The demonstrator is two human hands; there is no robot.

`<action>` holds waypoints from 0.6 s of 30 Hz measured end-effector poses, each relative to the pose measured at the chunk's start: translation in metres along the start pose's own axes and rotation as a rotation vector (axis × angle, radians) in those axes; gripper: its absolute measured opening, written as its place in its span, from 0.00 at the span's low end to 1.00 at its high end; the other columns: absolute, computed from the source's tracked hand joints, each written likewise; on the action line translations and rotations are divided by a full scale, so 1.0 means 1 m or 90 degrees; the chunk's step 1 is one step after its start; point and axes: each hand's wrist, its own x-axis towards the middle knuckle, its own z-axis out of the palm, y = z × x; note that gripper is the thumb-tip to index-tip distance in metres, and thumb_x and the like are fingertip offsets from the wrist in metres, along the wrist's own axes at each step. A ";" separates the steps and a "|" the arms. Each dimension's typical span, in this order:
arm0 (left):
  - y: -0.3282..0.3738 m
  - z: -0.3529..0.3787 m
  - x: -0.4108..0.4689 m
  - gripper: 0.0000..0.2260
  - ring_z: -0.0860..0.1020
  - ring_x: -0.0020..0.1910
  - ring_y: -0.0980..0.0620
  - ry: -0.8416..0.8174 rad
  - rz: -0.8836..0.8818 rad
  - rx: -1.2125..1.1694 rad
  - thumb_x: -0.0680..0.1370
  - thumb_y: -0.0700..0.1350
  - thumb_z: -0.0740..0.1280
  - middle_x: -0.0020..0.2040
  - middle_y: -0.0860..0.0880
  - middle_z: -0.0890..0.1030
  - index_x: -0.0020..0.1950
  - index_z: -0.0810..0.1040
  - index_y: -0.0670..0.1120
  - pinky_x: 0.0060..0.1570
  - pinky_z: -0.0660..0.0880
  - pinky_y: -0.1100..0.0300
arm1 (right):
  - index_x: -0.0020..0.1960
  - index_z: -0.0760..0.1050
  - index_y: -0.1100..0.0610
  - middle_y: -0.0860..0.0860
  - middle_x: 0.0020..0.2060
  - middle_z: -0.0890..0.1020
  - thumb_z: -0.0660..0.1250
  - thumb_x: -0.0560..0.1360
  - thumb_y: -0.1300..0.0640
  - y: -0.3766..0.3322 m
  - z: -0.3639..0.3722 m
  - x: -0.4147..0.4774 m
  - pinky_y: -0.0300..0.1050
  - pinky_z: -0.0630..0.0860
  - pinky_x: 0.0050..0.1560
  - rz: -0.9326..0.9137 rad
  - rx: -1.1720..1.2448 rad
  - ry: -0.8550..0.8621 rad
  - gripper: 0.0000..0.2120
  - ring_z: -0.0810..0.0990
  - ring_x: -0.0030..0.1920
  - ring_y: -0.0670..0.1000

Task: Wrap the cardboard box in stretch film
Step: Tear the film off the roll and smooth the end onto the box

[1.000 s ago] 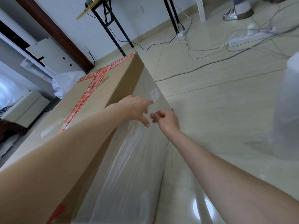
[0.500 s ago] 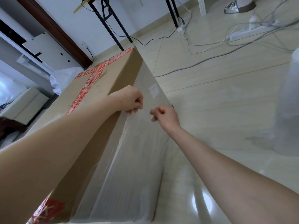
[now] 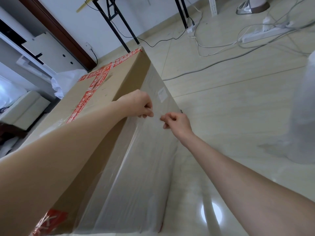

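A large cardboard box (image 3: pixel 109 86) with red tape on its top stands on the floor in front of me. Clear stretch film (image 3: pixel 146 159) covers its right side face. My left hand (image 3: pixel 139 104) rests at the box's upper right edge with its fingers pinched on the film. My right hand (image 3: pixel 177 122) is just to the right of it, fingers also pinched on the same film against the side face. The two hands are a few centimetres apart.
A tall whitish film roll (image 3: pixel 305 108) stands on the tiled floor at the right edge. Cables and a power strip (image 3: pixel 260 33) lie on the floor beyond. Black table legs (image 3: pixel 119 29) stand behind the box. A white bag (image 3: pixel 66 82) lies left of it.
My left hand's fingers, spread a second ago, have closed onto the film at the box edge. My right hand has stayed pinched in nearly the same spot.
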 end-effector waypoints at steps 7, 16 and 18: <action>-0.004 -0.010 -0.001 0.06 0.75 0.25 0.58 0.001 -0.004 -0.026 0.75 0.45 0.71 0.34 0.49 0.81 0.45 0.81 0.42 0.31 0.75 0.67 | 0.44 0.81 0.59 0.44 0.32 0.78 0.75 0.70 0.57 0.010 -0.012 -0.004 0.27 0.68 0.33 0.017 0.021 -0.121 0.07 0.74 0.29 0.36; -0.008 -0.023 -0.005 0.09 0.79 0.40 0.51 0.012 0.017 0.156 0.77 0.48 0.68 0.39 0.50 0.81 0.48 0.81 0.42 0.44 0.76 0.58 | 0.40 0.79 0.62 0.48 0.30 0.79 0.75 0.68 0.63 0.030 -0.025 0.006 0.34 0.70 0.38 0.010 -0.118 -0.138 0.05 0.75 0.32 0.43; -0.008 -0.024 -0.004 0.10 0.79 0.45 0.50 0.011 0.018 0.201 0.77 0.49 0.68 0.42 0.49 0.80 0.49 0.81 0.43 0.47 0.76 0.55 | 0.40 0.79 0.58 0.51 0.32 0.81 0.75 0.68 0.62 0.039 -0.031 0.009 0.41 0.73 0.44 0.026 -0.193 -0.146 0.05 0.78 0.35 0.47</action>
